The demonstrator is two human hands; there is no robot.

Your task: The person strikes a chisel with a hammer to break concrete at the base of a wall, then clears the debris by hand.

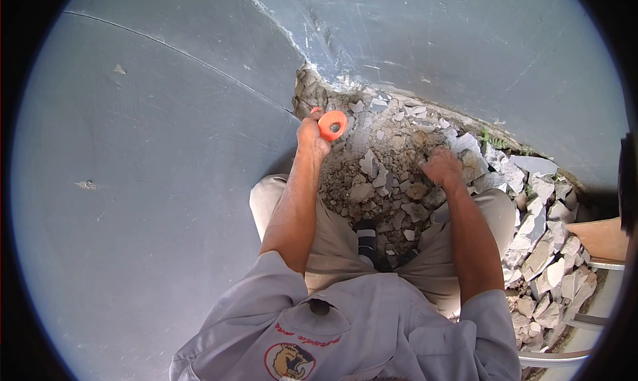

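My left hand [310,135] is wrapped round a chisel [332,125] with an orange hand guard, its round metal head facing up towards me. The chisel's tip is hidden behind the hand and guard, close to the broken lower corner of the wall [307,87]. Over the rubble [389,191] between my knees, my right hand [443,166] is low with its fingers curled in. Whether a stone is inside those fingers is hidden from view. Pale broken chunks lie right beside this hand.
A smooth grey wall [153,182] rises close on my left, and another grey wall [452,42] stands ahead. Broken pieces of render and stone [545,255] are heaped on my right. Near them are a brown board [601,238] and curved metal rails [555,360].
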